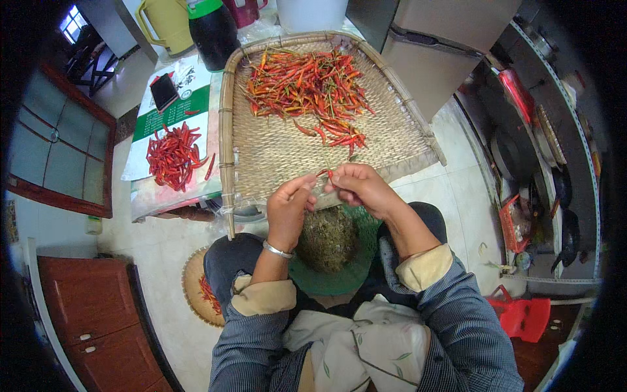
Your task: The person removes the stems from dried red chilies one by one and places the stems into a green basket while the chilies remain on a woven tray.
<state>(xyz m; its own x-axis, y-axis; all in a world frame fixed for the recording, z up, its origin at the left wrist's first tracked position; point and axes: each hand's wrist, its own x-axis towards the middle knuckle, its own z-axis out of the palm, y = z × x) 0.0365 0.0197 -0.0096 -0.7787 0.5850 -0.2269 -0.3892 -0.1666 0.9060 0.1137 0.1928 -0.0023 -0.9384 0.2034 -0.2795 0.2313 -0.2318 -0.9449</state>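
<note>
In front of me, over the near edge of a woven bamboo winnowing tray (313,152), my right hand (365,190) pinches a small red chili pepper (331,177) between thumb and fingers. My left hand (290,206), with a silver bangle at the wrist, has its fingertips close against the pepper's left end; whether they grip it I cannot tell. A large heap of red and orange chilies (306,83) with stems covers the tray's far part. A smaller cluster of red chilies (343,132) lies nearer my hands. Left of the tray sits a pile of red chilies (176,156) on a printed sheet.
Between my knees stands a green basin (350,277) holding dark greenish plant bits (330,240). A round basket (193,294) with chilies is on the floor at left. A phone (164,92), a dark thermos (213,39) and a yellow jug (169,27) stand or lie on the table.
</note>
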